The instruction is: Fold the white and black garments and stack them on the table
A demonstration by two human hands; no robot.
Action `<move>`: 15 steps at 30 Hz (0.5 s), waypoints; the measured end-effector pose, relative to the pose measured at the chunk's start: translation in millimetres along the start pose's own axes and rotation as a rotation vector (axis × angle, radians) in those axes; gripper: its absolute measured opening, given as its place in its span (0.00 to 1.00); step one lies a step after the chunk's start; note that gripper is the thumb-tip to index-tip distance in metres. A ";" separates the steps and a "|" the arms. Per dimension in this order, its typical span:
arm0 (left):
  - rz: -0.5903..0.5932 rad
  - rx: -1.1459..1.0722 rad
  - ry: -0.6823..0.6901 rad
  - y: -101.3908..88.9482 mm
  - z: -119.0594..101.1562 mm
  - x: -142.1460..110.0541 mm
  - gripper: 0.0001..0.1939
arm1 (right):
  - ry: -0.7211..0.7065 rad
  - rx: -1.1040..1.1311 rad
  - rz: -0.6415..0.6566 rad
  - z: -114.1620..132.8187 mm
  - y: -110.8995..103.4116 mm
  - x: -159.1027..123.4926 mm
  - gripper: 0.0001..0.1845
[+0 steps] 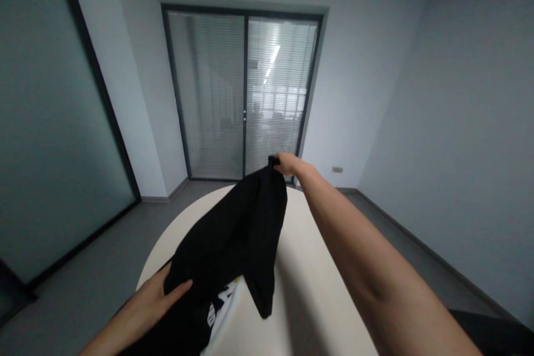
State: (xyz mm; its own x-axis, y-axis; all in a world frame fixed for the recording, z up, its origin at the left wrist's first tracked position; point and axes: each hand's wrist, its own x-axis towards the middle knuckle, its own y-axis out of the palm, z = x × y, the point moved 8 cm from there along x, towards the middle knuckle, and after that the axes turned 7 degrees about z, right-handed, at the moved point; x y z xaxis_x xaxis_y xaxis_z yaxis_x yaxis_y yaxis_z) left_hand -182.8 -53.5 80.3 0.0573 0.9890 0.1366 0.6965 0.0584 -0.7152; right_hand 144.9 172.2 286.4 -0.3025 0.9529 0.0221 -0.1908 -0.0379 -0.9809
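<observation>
A black garment point(225, 222) is stretched over the table, its far end raised and its near part lying low at the table's front. Its exact kind cannot be made out. My right hand point(287, 163) is out at full reach, with the fingers pinched on the raised far corner. Close to me, my left hand point(169, 292) has its thumb on top of the black cloth and its other fingers hidden beneath the fold. White cloth with a black print point(223, 303) and a small yellow mark shows under the garment's near edge. One loose black flap hangs toward the tabletop.
The round, pale table point(317, 278) is under the garment. Beyond it stands a glass double door point(246, 94) with blinds. A frosted glass panel point(54, 122) is on the left and a plain wall point(467, 122) on the right. Something dark point(492, 334) sits at lower right.
</observation>
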 end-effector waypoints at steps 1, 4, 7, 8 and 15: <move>0.056 0.032 -0.006 7.4 6.4 4.2 0.33 | 0.021 -0.006 0.057 -6.2 28.9 -1.8 0.34; 0.064 0.208 -0.054 7.9 21.6 10.4 0.39 | 0.021 -0.001 0.253 -9.0 113.5 -15.3 0.53; 0.009 0.312 -0.139 -2.4 25.5 19.3 0.55 | 0.054 0.012 0.619 -5.6 202.6 -38.6 0.81; 0.068 0.271 -0.145 1.7 23.9 24.3 0.57 | 0.064 -0.004 0.659 -5.2 223.2 -44.2 0.85; 0.264 -0.255 -0.117 20.2 -0.6 47.1 0.24 | -0.037 0.095 0.220 -6.8 238.1 -32.8 0.31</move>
State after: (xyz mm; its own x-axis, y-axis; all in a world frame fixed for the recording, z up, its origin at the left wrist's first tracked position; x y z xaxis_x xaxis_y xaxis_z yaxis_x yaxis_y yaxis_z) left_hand -165.6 -5.9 72.6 0.1864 0.9752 -0.1190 0.8253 -0.2212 -0.5196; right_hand 115.8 134.0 50.8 -0.3806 0.9068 -0.1811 -0.2034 -0.2731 -0.9402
